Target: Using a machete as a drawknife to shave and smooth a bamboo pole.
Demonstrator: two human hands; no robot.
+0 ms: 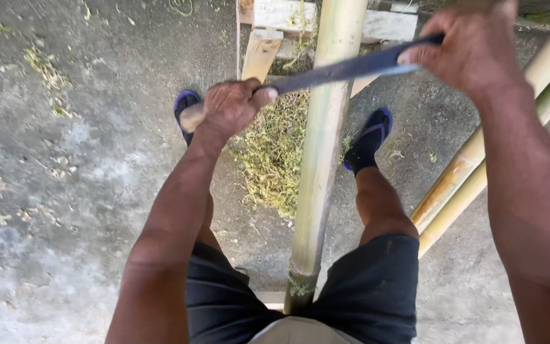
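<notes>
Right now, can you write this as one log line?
left hand: grips knife handle | right hand: grips blade far end | blade: across bamboo pole | shavings: on ground

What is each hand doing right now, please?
Left hand: closed on the wooden handle of the long blade.
Right hand: closed on the blade's far end, above the bamboo pole.

Blade (345, 69) lies across the pole (323, 159), held at both ends by left hand (227, 108) and right hand (472, 44), so the way over the pole there is barred. Legs and sandalled feet (367, 143) stand close either side of the pole. Two poles (479, 172) slant at the right. Wooden frame (275, 25) closes the far end. Open concrete floor (65, 191) to the left.
</notes>
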